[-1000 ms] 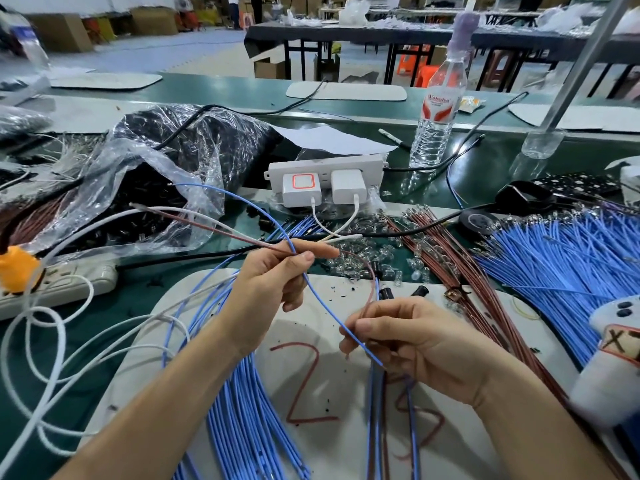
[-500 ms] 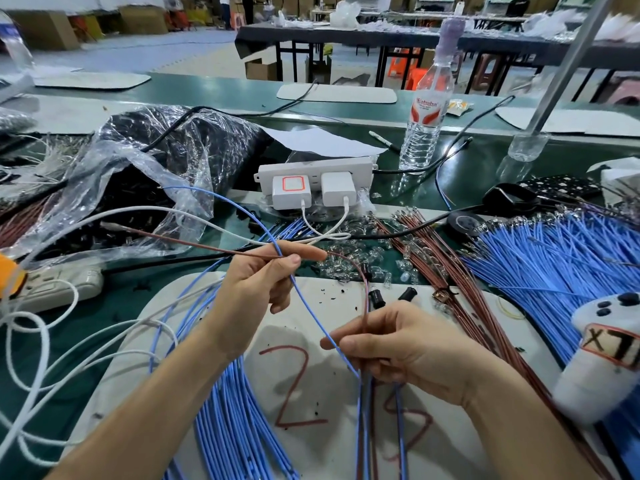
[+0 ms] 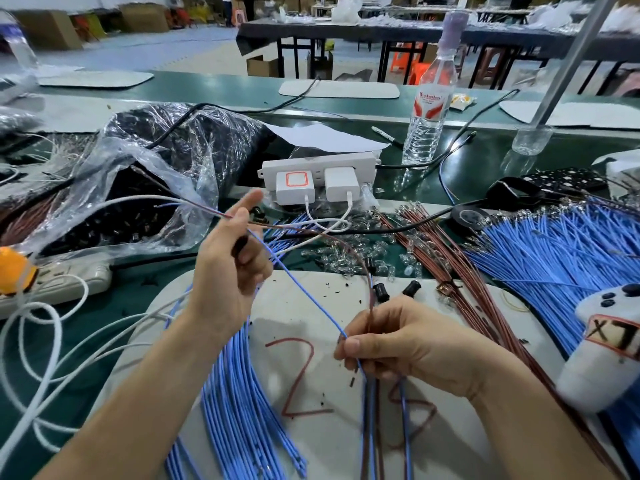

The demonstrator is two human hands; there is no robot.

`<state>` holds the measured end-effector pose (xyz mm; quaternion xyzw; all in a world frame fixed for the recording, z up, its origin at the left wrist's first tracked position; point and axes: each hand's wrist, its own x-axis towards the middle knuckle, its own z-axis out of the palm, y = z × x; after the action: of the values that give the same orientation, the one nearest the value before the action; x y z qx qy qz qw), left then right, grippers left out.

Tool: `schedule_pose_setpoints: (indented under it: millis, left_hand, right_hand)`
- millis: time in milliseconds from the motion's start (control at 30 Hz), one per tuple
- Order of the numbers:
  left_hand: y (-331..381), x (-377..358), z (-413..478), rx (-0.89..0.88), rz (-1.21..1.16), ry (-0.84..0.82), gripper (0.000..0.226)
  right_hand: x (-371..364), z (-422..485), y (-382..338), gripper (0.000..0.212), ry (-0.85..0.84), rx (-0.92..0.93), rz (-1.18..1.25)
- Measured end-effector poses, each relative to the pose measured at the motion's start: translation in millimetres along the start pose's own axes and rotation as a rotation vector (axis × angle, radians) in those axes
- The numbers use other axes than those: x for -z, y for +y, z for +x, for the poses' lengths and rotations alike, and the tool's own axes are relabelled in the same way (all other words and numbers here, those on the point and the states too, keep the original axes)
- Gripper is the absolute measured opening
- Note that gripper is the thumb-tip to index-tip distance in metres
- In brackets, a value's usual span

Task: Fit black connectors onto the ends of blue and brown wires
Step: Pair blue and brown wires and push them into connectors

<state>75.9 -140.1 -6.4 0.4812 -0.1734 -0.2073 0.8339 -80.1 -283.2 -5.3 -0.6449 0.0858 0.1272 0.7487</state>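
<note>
- Wires meet in our left hand (image 3: pixel 232 271), which pinches the blue wire (image 3: pixel 311 299) and brown wire (image 3: pixel 371 304), forefinger raised.
- Our right hand (image 3: pixel 408 344) grips both wires at its 5 o'clock.
- Black connectors (image 3: pixel 381 292) lie on the table (image 3: pixel 145 296), at the right hand's 12 o'clock.

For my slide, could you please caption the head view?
Left hand and right hand hold a thin blue wire and a thin brown wire.
</note>
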Motion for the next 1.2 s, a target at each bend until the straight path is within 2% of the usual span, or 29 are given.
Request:
schedule_pose_setpoints:
  millis: [133,200,300,400,467,567,633,833,1200]
  left_hand:
    - [-7,-3,-3,-0.049,0.103,-0.111,0.042]
    - [-21,-11,-11,-0.061,0.166,-0.172,0.037]
    - [-37,-17,-22,-0.125,0.348,-0.307,0.028]
    - [-37,-15,-24,-0.189,0.431,-0.393,0.031]
    - [-34,-15,-23,-0.216,0.442,-0.407,0.033]
    - [-33,-16,-23,-0.252,0.566,-0.425,0.032]
    - [-33,-15,-23,-0.282,0.622,-0.429,0.031]
    - [-32,-15,-24,-0.278,0.565,-0.408,0.031]
    - [-31,-17,-23,-0.392,0.723,-0.405,0.037]
  right_hand:
    - [5,4,-4,0.014,0.217,0.244,0.289]
    - [9,4,-8,0.017,0.329,0.364,0.429]
    - [12,4,-12,0.012,0.443,0.491,0.537]
    - [10,5,-14,0.019,0.524,0.59,0.589]
    - [8,4,-14,0.017,0.557,0.647,0.551]
    - [4,2,-15,0.002,0.618,0.721,0.356]
    - [0,2,-14,0.007,0.666,0.756,0.219]
    - [-12,3,-13,0.004,0.789,0.838,-0.096]
    - [-11,5,-9,0.008,0.805,0.84,-0.133]
